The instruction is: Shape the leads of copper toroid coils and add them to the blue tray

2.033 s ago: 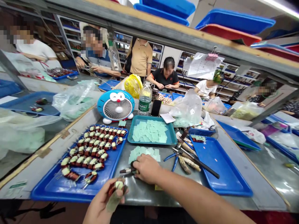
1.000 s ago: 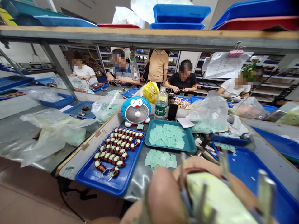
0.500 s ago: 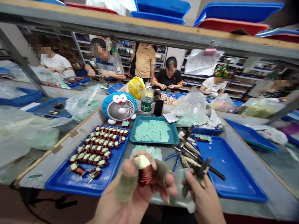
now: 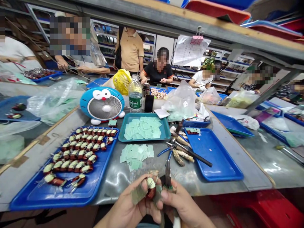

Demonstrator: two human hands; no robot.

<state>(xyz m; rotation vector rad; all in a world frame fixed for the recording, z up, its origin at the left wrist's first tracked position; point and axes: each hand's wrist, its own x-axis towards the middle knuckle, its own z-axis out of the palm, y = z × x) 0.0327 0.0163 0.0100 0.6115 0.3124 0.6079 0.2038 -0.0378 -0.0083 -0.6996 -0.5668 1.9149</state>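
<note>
Low over the front edge of the bench, my left hand (image 4: pixel 137 199) is closed on a copper-wound coil (image 4: pixel 151 189) with a pale yellow-green patch on top. Tape wraps cover some of its fingers. Close against it, my right hand (image 4: pixel 181 202) grips a pair of pliers (image 4: pixel 168 174), jaws pointing up and away from me, beside the coil. Whether the jaws touch the coil I cannot tell. More such coils (image 4: pixel 73 153) lie in rows on a blue tray (image 4: pixel 95 186) at the left. Loose light-green paper pieces (image 4: pixel 136 155) are spread on the bench ahead of my hands.
A teal tray (image 4: pixel 121 136) holds more green pieces. Pliers and a hammer (image 4: pixel 197 156) lie beside a blue tray (image 4: pixel 220 158) at the right. Behind stand a blue cartoon fan (image 4: pixel 102 104), a water bottle (image 4: pixel 135 98) and plastic bags (image 4: pixel 180 101). Several co-workers sit across the bench.
My view has shifted, and the scene sits further left. Both hands are now lower and closer together, with the pliers brought beside the coil and pointing upward.
</note>
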